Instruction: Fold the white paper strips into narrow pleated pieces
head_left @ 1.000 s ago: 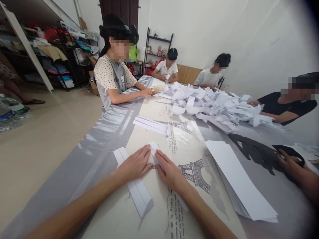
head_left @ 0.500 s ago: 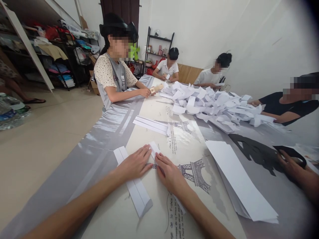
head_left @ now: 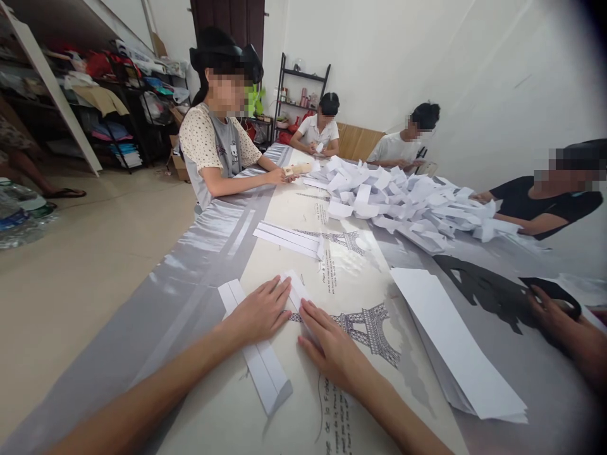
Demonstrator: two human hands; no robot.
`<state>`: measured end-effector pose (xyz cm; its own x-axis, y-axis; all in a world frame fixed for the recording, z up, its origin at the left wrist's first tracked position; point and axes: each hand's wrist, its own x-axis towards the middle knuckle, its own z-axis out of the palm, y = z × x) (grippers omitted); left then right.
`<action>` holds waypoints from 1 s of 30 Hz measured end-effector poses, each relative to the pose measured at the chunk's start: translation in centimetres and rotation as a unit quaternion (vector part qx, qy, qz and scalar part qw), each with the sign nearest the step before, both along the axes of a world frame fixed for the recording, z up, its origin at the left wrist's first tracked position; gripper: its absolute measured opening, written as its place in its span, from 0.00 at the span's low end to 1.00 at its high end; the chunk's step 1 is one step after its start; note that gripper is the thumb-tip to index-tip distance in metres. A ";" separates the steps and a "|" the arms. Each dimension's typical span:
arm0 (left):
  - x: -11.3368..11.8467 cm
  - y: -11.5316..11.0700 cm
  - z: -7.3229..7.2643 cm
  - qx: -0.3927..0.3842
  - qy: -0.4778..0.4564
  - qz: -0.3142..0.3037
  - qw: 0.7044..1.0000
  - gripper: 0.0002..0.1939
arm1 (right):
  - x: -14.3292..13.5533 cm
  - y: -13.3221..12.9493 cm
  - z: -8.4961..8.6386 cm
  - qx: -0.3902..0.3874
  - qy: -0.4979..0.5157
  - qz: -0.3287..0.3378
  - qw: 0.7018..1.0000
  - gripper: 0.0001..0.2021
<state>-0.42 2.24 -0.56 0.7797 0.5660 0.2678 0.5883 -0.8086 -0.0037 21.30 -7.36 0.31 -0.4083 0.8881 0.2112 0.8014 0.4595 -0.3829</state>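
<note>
The left hand (head_left: pixel 258 314) is laid flat, fingers spread narrow and extended, on a white paper strip (head_left: pixel 294 287) at the near end of the table (head_left: pixel 199 253). The right hand (head_left: pixel 332 344) is pressed palm-down beside it, fingers straight, over the same strip; nothing is gripped by either hand. The strip is pinned between the two hands against the printed tablecloth (head_left: pixel 360 297), a placement consistent with a fold being held flat (the crease itself is hidden under the fingers).

A folded strip (head_left: pixel 258 363) lies just left of the hands, partly under the left wrist, kept within reach. A second folded piece (head_left: pixel 289 239) is set farther up the table, well apart. A stack of uncut sheets (head_left: pixel 450 344) is placed to the right, near the right forearm.

A large pile of folded papers (head_left: pixel 408 202) is heaped at mid-table, between several seated co-workers. A co-worker's hand (head_left: pixel 552 313) is seen at the right edge, resting on a dark object that cannot be identified. Shelving (head_left: pixel 109 107) stands against the far left wall.
</note>
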 end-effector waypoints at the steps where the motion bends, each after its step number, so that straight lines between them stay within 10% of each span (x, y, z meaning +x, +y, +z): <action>1: 0.1 0.0 0.0 0.001 0.001 0.002 1.000 0.29 | 0.2 -0.7 -0.2 0.006 0.002 -0.004 1.000 0.26; 30: 1.6 -1.5 0.9 -0.007 -0.036 0.004 0.999 0.24 | 3.7 -13.3 -2.4 0.130 -0.011 -0.067 0.989 0.29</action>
<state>1.21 0.74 0.38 0.7544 0.5765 0.3141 0.5931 -0.8035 0.0502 25.02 -20.64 -2.07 -0.2973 0.8512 0.4325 0.8690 0.4289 -0.2468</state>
